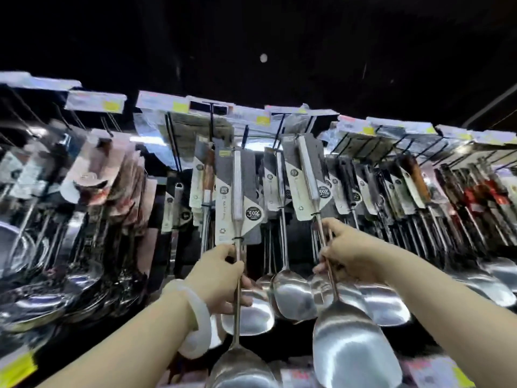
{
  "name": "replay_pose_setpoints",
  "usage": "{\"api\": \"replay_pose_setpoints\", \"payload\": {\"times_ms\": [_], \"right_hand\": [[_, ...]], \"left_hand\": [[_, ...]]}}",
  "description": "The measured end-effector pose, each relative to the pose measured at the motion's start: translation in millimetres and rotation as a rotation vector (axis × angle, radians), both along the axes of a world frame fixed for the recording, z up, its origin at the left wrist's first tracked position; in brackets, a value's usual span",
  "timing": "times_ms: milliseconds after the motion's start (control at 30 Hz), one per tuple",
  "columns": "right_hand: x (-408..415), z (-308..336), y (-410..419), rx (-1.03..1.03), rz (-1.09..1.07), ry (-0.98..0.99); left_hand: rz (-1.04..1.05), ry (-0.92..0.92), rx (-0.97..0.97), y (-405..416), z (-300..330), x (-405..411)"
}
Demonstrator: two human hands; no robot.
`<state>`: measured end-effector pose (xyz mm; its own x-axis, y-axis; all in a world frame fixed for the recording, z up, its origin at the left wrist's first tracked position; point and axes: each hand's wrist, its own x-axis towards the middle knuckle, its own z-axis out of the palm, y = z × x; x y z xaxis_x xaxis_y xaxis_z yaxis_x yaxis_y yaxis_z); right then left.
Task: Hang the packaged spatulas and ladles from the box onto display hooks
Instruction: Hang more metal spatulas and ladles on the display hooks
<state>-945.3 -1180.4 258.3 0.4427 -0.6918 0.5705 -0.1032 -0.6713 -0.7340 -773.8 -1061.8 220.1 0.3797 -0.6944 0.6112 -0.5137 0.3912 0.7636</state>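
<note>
Before the crowded display wall, each hand is clamped on the steel shaft of a packaged utensil, just below its card. The left hand (221,275) holds one spatula (237,208) upright, the right hand (345,257) another spatula (309,177) tilted leftward. Both cards reach up toward the black hooks (281,123); whether either is threaded cannot be told. The hanging step seems underway; next, each card's hole likely needs lining up with a hook tip.

Silver steel spatulas (351,351); grey-and-white packaging cards (237,197); yellow price tags (180,106); white bangle (195,317).
</note>
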Motion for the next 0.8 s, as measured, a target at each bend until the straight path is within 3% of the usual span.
{"api": "replay_pose_setpoints", "payload": {"times_ms": [333,800], "right_hand": [[34.8,60.6,-27.0,-0.08,-0.063,-0.023],[51.0,76.0,-61.7,-0.136,-0.025,-0.049]], "left_hand": [[0.039,-0.055,-0.026,-10.8,26.8,7.6],[0.053,-0.007,-0.042,-36.6,36.8,7.6]]}}
